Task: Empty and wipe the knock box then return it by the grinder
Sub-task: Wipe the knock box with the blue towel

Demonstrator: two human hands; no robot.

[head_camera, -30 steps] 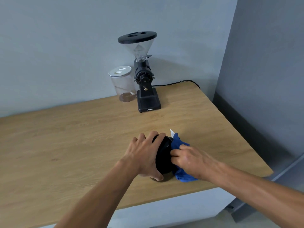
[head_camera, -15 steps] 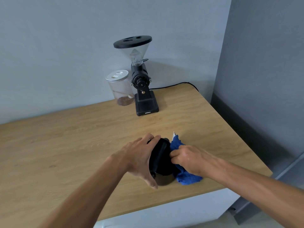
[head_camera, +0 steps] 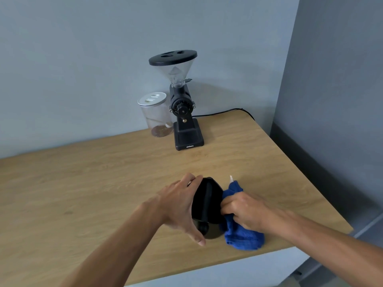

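Note:
The black knock box [head_camera: 207, 206] stands on the wooden table near its front edge, tipped so its opening faces right, and its knock bar shows across the mouth. My left hand [head_camera: 178, 206] wraps around its left side and holds it. My right hand [head_camera: 242, 212] grips a bunched blue cloth [head_camera: 240, 235] and presses it against the box's right rim. The black grinder [head_camera: 182, 106] with a clear hopper stands at the back of the table by the wall.
A clear jar [head_camera: 155, 114] with a white lid stands just left of the grinder. The grinder's black cord [head_camera: 223, 112] runs right along the wall. The table's right edge [head_camera: 310, 183] drops off beside a grey wall.
The box has been tipped further towards the right and its mouth shows more. My right hand has shifted with the cloth along the rim. The view has drifted slightly.

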